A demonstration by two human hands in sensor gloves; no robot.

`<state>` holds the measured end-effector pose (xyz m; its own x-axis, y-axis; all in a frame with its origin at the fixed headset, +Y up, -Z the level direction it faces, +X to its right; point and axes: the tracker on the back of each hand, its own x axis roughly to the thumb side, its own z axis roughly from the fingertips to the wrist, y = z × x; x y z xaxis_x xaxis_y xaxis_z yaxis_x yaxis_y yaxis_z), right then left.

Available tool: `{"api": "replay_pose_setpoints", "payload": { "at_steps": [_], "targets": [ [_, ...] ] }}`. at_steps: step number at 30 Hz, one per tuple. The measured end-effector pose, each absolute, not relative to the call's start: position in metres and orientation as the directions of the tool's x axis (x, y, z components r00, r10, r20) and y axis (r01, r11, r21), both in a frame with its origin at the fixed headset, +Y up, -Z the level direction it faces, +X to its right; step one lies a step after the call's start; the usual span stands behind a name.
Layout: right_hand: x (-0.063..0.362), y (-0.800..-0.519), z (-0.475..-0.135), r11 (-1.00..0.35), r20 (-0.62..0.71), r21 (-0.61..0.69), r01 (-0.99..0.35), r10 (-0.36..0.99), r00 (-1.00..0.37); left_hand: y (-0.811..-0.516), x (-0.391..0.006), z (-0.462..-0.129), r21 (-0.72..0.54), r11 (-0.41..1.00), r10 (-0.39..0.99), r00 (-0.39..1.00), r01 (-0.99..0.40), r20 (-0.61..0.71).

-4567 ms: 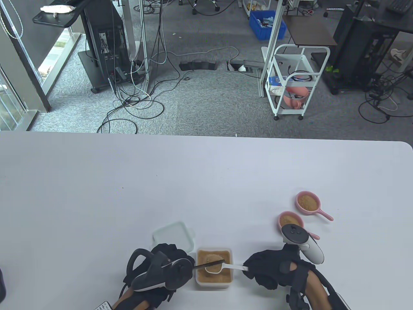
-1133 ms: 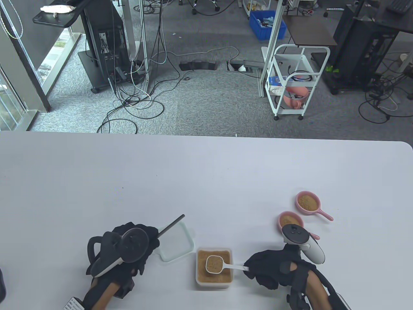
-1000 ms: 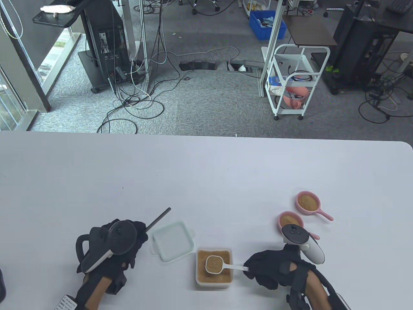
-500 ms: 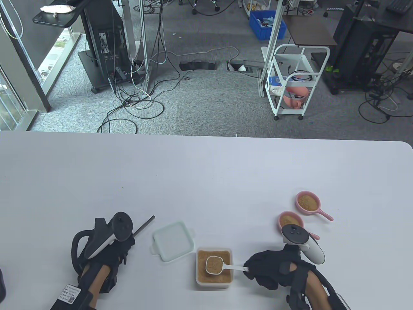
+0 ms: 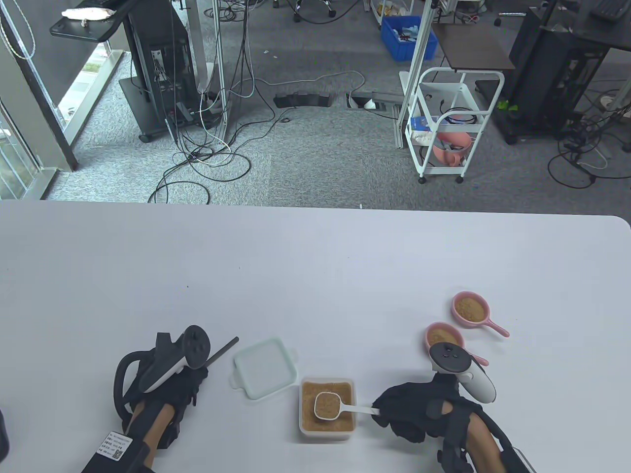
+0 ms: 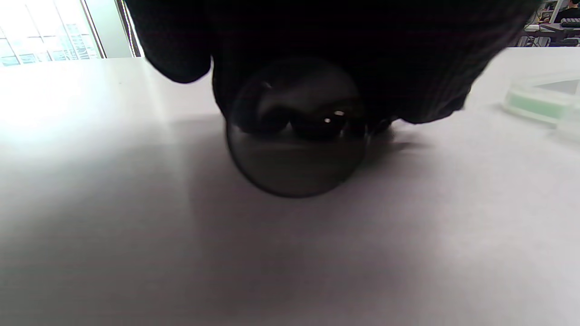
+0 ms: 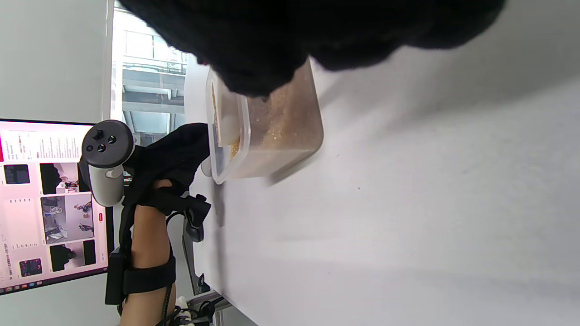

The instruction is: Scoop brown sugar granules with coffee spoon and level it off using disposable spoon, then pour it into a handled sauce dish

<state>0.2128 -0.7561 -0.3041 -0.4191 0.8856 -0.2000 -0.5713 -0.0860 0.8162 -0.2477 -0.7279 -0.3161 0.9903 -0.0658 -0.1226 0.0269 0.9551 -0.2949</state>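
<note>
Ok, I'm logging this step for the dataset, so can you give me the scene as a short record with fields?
left hand: holds the black disposable spoon low at the table, left of the lid
right hand: grips the white coffee spoon by its handle
coffee spoon bowl: filled with brown sugar, over the sugar container
sauce dishes: two pink ones, near and far, both holding sugar
pour: not yet done

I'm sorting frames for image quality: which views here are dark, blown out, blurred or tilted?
Left wrist view: the left hand is a dark mass, the window top left blown out, the lid blurred. Right wrist view: turned sideways, the sugar container soft. Table view: evenly lit and sharp.
</note>
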Motion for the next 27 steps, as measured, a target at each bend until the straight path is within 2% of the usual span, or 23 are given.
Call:
{"api": "replay_pose_setpoints", "payload": {
  "at_steps": [15, 22, 27],
  "targets": [
    [0.213, -0.756, -0.304, -0.087, -0.198, 0.817, -0.571, 0.886, -0.418, -0.722, -0.254, -0.313, -0.284, 0.959, -0.045, 0.989, 0.003, -0.14],
    [0.213, -0.756, -0.304, -0.087, -0.196, 0.815, -0.573, 0.89, -0.413, -0.705, -0.252, -0.305, -0.199, 0.979, 0.03, 0.993, -0.053, -0.118],
    [0.213, -0.755, -0.305, -0.088, -0.193, 0.812, -0.577, 0.892, -0.408, -0.691, -0.239, -0.296, -0.101, 0.989, 0.1, 0.994, -0.104, -0.048]
  ]
}}
